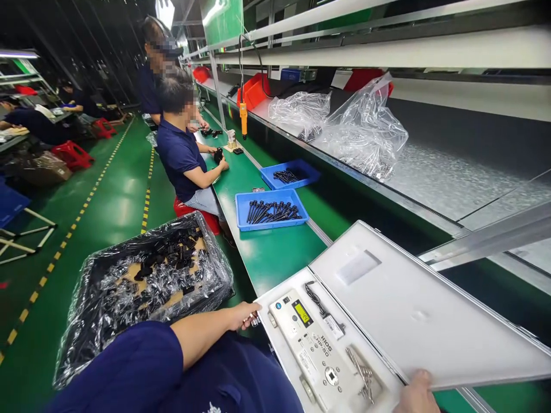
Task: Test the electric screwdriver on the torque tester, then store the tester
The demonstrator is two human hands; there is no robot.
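An open case [430, 310] with white foam lining lies tilted in front of me. Its foam holds a HIOS HP-50 meter [306, 344] with a lit yellow-green display, a coiled black cable [316, 298] and some metal pieces [361, 370]. My left hand [244, 316] is closed on the case's left edge, near its corner. At the bottom right, my right hand [416, 394] touches the case's near edge by the lid hinge; it is blurred and its fingers are mostly hidden.
Blue trays [272, 225] of black parts stand on the green bench [258, 261]. A plastic-lined crate [86, 321] of black parts is at left. An orange screwdriver [244, 120] hangs beyond. Two people work at the bench's far end. Plastic bags [365, 132] lie on the conveyor.
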